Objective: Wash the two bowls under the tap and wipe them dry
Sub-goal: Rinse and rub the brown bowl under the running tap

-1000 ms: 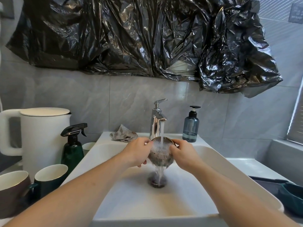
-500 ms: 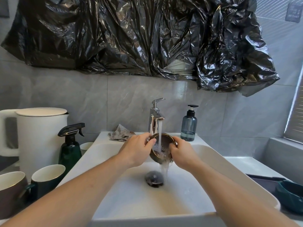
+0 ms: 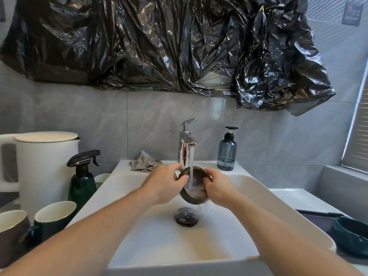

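brown bowl [image 3: 196,185], glazed, held in running water over the sink [image 3: 249,188].

item: small dark bowl with a thin metallic-looking rim, tilted toward the viewer, stream from the tap [image 3: 187,144] falling into it and spilling off its near-right edge toward the drain [image 3: 186,217]. handling, judged: rigid, light, likely ceramic so chip-prone against the basin; wet glaze will be slippery. best taken at opposite rim edges, thumbs inside the lip. left hand [image 3: 164,184] pinches the left rim, thumb inside; right hand [image 3: 218,189] wraps the right side, fingers curled under. nearby: crumpled grey cloth [image 3: 143,162] on the far ledge left of the tap, soap bottle [image 3: 227,151] to its right; a green bowl [image 3: 350,234] on the table at near right.
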The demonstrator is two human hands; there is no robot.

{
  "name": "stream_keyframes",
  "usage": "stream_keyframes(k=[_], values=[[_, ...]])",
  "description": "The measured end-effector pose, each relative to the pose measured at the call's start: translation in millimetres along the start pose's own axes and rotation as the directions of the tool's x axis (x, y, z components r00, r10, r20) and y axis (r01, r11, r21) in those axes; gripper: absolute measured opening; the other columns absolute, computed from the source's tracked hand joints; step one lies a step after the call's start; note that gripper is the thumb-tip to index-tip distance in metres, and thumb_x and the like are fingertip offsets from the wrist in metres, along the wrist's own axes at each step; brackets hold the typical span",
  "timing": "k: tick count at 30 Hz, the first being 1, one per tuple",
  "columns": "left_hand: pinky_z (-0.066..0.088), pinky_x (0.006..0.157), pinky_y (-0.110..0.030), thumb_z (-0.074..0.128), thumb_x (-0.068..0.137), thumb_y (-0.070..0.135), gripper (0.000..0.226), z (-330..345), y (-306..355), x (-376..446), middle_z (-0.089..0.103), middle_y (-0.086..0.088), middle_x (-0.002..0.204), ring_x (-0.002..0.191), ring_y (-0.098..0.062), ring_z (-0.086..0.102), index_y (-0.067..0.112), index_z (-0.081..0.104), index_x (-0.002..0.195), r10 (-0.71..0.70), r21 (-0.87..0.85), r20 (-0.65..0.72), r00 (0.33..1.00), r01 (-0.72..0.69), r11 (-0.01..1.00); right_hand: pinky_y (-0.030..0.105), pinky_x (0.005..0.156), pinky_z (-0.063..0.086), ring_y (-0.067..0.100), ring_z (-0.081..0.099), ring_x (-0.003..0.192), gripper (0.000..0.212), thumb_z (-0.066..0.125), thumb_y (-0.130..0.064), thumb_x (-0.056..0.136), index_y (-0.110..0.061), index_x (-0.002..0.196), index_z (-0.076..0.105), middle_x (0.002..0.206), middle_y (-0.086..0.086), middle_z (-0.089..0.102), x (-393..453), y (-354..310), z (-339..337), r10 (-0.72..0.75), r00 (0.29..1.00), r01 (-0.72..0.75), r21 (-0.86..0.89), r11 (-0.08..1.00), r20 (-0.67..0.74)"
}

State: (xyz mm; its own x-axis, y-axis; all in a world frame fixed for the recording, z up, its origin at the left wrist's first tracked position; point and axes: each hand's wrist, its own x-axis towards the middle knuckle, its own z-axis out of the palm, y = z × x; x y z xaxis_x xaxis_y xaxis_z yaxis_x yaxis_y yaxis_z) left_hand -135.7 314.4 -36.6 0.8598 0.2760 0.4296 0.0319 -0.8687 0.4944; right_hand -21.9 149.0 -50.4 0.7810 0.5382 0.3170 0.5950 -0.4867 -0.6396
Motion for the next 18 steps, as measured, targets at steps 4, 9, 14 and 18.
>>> stream_keyframes(k=[4,9,14,18], values=[[0.059,0.074,-0.041,0.054,0.096,0.044,0.014,0.5,-1.0,0.3,0.074,0.006,0.063,0.058,-0.013,0.064,0.035,0.064,0.096,-0.077,-0.052,0.100,0.992,0.083,0.995,0.036,0.094,0.056,0.022,0.065,0.110,0.038,0.044,-0.021,0.107,-0.032,0.138,0.062,0.126,-0.001,0.071,0.6,-1.7,1.0,-0.016,0.999,0.017,-0.048,0.999,0.033],[0.060,0.072,-0.040,0.049,0.099,0.054,0.029,1.8,-2.6,2.9,0.073,0.004,0.058,0.045,-0.005,0.061,0.031,0.065,0.093,-0.109,-0.027,0.103,0.989,0.112,0.993,0.037,0.090,0.058,0.022,0.066,0.108,0.039,0.045,-0.032,0.108,-0.033,0.143,0.060,0.128,-0.001,0.070,-0.6,-4.4,0.1,-0.026,0.999,0.027,-0.054,0.998,0.021],[0.055,0.071,-0.036,0.041,0.104,0.053,0.041,3.4,-1.8,3.4,0.072,0.002,0.058,0.049,-0.008,0.062,0.024,0.065,0.089,-0.128,0.072,0.054,0.990,0.124,0.990,0.030,0.068,0.054,0.018,0.070,0.088,0.031,0.052,-0.040,0.106,-0.033,0.130,0.069,0.106,-0.003,0.076,-2.4,-7.8,-1.0,-0.001,1.000,0.001,0.059,0.998,-0.005],[0.052,0.075,-0.038,0.035,0.106,0.050,0.046,6.6,-5.5,6.2,0.072,0.000,0.074,0.081,-0.023,0.069,0.022,0.063,0.083,-0.172,0.164,0.002,0.985,0.169,0.972,0.031,0.069,0.055,0.012,0.069,0.084,0.036,0.053,-0.048,0.098,-0.031,0.127,0.067,0.098,-0.003,0.076,-3.2,-7.3,-2.1,0.073,0.997,-0.075,0.125,0.989,0.023]])
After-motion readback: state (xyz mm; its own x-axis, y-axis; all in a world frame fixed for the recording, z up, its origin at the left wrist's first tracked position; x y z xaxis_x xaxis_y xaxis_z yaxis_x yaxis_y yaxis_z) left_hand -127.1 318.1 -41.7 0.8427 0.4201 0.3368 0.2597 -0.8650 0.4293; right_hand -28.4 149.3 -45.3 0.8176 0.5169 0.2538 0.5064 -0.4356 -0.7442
